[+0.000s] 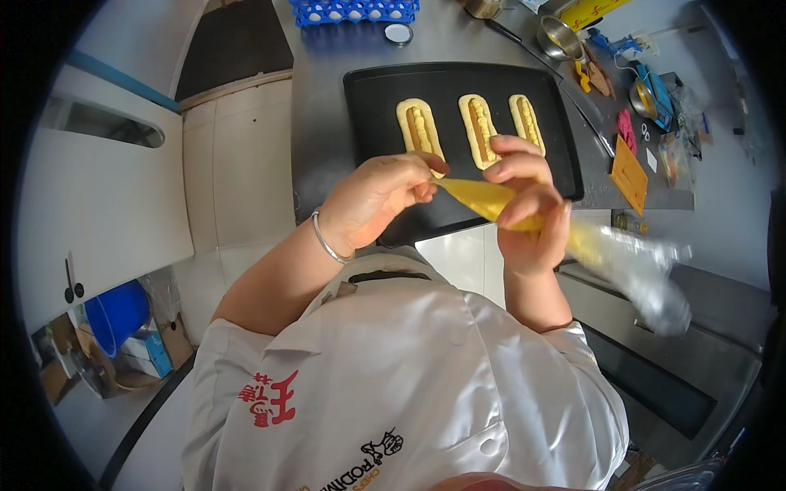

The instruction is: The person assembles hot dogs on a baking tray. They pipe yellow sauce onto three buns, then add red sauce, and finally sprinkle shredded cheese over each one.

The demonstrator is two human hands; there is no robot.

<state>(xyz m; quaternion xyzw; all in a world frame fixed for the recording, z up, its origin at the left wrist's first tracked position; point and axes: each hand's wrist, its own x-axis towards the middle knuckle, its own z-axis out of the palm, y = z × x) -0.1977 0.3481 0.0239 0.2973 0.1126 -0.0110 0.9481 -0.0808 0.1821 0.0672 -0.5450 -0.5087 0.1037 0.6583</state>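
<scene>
A clear piping bag with yellow filling stretches between my hands, above the near edge of a black baking tray. The fingers of my left hand pinch its narrow tip. Farther up, my right hand is closed around the filled part, and the loose clear end hangs to the right, blurred. On the tray lie three oblong dough pieces: a left one, a middle one and a right one. Each bears a sausage strip and a wavy yellow line. My hands partly cover the left and middle pieces.
The tray rests on a steel worktop. Beyond it are a blue egg tray, a round lid and a metal bowl. A long thin tool lies along the tray's right side, near an orange-brown board.
</scene>
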